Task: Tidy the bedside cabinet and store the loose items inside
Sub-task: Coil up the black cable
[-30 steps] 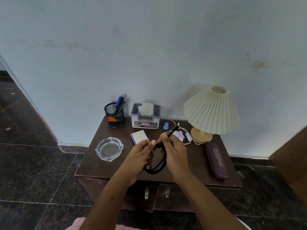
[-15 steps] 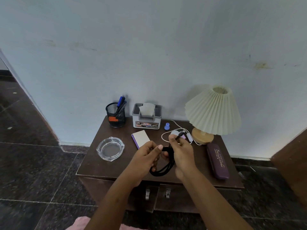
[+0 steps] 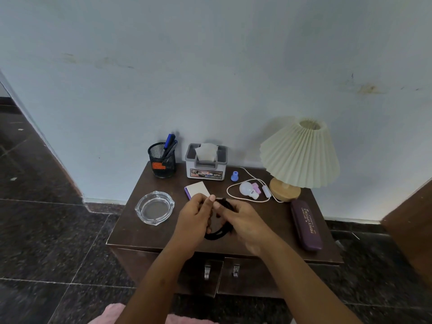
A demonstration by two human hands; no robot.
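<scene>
we hold a coiled black cable (image 3: 218, 231) over the near middle of the bedside cabinet (image 3: 268, 228), our left hand (image 3: 194, 220) and right hand (image 3: 245, 222) both pinching it, loops hanging between them just above the top. to the left a glass ashtray (image 3: 155, 207) sits close to the left edge, with bare wood nearer the front lip. far back stand a mesh pen cup (image 3: 162, 163) and a tissue box (image 3: 206, 164), both near the wall. a small notepad (image 3: 196, 190) lies just beyond our fingers. on the right a purple glasses case (image 3: 306, 224) lies near the right edge, past a lamp (image 3: 299, 155) and a bulb with white cord (image 3: 249, 190). two cabinet doors (image 3: 252, 274) are below us; the left one looks slightly ajar.
</scene>
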